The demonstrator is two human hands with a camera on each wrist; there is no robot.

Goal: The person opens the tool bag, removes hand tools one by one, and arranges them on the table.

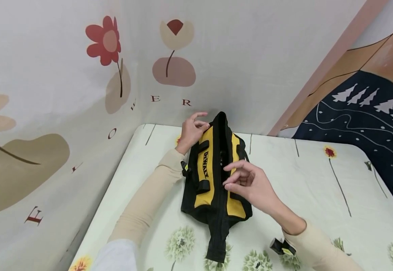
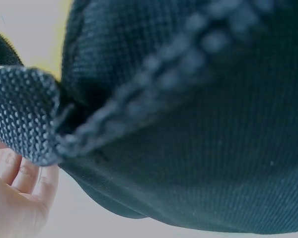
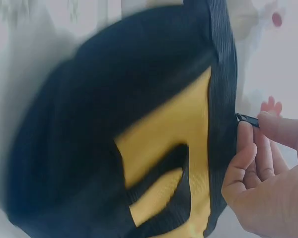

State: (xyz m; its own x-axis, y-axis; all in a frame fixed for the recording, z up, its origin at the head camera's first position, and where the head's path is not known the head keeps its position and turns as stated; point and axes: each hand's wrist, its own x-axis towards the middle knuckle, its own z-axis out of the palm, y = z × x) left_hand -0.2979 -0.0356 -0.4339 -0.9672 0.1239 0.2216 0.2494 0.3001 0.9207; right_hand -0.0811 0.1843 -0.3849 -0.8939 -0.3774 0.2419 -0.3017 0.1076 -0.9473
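The right fingers [image 3: 245, 136] pinch the zip pull [image 3: 249, 119], but the floppy bag [image 1: 205, 169] might slide because the left fingers [image 1: 199, 115] look loose.

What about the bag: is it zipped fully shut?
No: in the head view, the bag gapes open along its top, beyond the right hand.

The bag [image 1: 211, 165] reads "DEWALT", and the wall cloth [image 1: 250, 56] spells "FLOWER" in spaced letters.

yellow-black bag [image 1: 210, 180], partly unzipped, on flowered cloth [image 1: 277, 165]
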